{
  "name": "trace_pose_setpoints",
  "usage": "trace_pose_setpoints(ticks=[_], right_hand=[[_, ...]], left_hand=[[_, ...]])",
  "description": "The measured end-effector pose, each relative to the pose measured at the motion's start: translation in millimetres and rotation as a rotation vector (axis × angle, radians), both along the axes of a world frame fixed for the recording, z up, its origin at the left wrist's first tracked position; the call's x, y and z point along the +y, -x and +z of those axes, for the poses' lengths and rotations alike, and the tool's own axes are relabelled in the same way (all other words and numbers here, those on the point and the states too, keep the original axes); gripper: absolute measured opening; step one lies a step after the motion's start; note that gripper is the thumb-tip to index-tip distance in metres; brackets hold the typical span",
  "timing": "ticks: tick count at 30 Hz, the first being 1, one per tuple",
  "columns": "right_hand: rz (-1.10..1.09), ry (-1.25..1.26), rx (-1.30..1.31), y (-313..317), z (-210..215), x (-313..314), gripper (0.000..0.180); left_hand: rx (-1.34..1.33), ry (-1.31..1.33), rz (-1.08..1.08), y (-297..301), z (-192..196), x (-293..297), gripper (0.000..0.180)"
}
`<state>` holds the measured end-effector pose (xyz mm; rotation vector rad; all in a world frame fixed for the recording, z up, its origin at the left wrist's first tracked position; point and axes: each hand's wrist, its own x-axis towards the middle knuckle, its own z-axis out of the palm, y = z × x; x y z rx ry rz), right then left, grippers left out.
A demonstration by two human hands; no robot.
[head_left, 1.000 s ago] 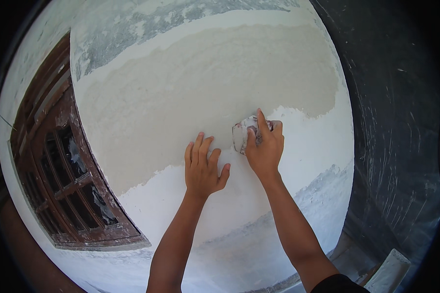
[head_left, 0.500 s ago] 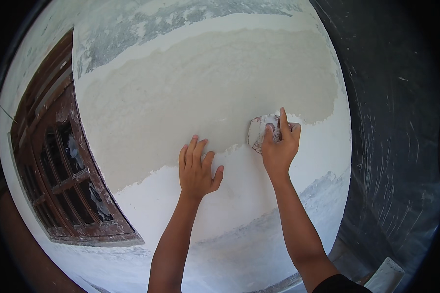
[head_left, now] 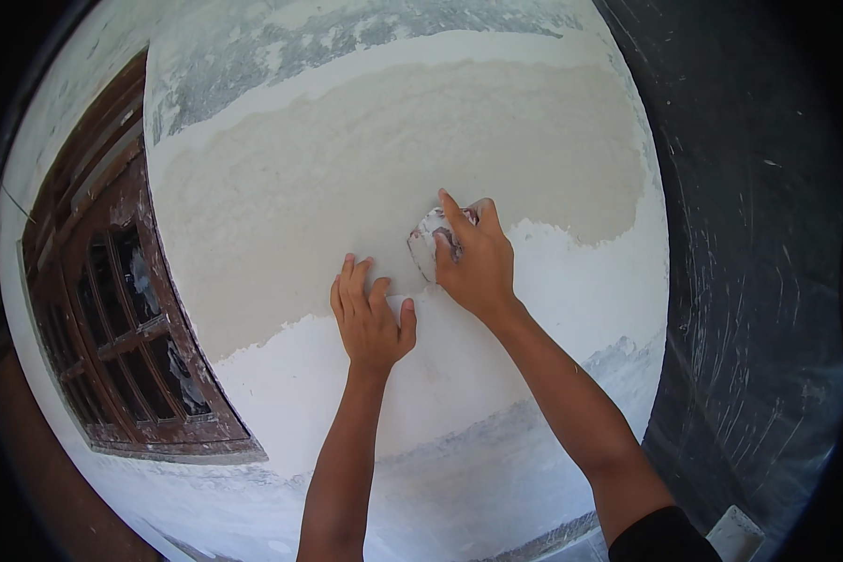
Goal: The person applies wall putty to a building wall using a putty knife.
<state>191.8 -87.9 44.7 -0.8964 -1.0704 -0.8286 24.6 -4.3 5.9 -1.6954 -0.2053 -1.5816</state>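
Head view showed a brown window [head_left: 133, 339] at far left, then the left hand [head_left: 372, 330], fingers spread and holding nothing, at the ragged lower border of the beige coat [head_left: 281, 215]; whether it touched the wall [head_left: 585, 295] was unclear. Smoothing that coat seemed the step in hand, and the next stroke probably called for even pressure. Farther right, over the coat, sat the flat tool [head_left: 425, 247], pale, smeared and reddish-marked, gripped in the right hand [head_left: 482, 264] between thumb and fingers.

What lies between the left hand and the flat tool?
Only coated wall shows between the left hand and the flat tool, in the head view.
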Motion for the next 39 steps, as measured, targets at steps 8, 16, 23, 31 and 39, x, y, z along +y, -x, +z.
trace_pose_setpoints(ticks=[8, 16, 23, 31, 39], right_hand=[[-0.013, -0.155, 0.026, -12.1, 18.2, 1.0, 0.052], [-0.12, -0.172, 0.144, -32.1, 29.1, -3.4, 0.05], [-0.231, -0.084, -0.043, -35.6, 20.1, 5.5, 0.048], [-0.163, 0.023, -0.187, -64.7, -20.5, -38.0, 0.047], [0.145, 0.129, -0.066, -68.0, -55.3, -69.9, 0.045]], left_hand=[[-0.002, 0.037, 0.039, -1.5, -1.2, -2.3, 0.033], [0.028, 0.081, 0.122, 1.2, -0.1, -8.4, 0.045], [0.036, 0.161, 0.179, -2.0, 3.1, -11.1, 0.061], [0.031, 0.229, 0.272, -15.1, -9.6, -25.4, 0.06], [-0.014, 0.421, 0.027, -64.0, -69.3, -86.0, 0.061]])
